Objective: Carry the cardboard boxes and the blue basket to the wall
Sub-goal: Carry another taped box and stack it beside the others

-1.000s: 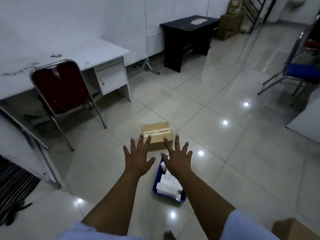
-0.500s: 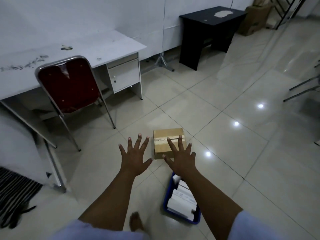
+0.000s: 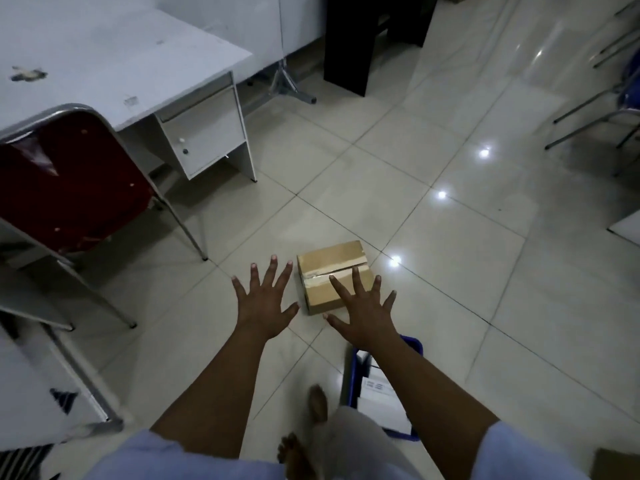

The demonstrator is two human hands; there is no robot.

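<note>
A small taped cardboard box (image 3: 329, 268) lies on the tiled floor ahead of me. My left hand (image 3: 265, 297) hovers just left of it, fingers spread, holding nothing. My right hand (image 3: 363, 308) is spread over the box's near right corner, also empty. The blue basket (image 3: 356, 368) with white packets inside sits on the floor under my right forearm, mostly hidden by it. A corner of another cardboard box (image 3: 614, 464) shows at the bottom right edge.
A red chair (image 3: 69, 181) and a white desk with a drawer unit (image 3: 204, 133) stand at the left. A black table (image 3: 349, 39) stands by the far wall. Blue chair legs (image 3: 588, 109) are at the right. My bare feet (image 3: 318, 403) are below.
I have stepped forward: the box and basket have come closer and lower in view. Both hands stay spread, the right one now over the box's corner.
</note>
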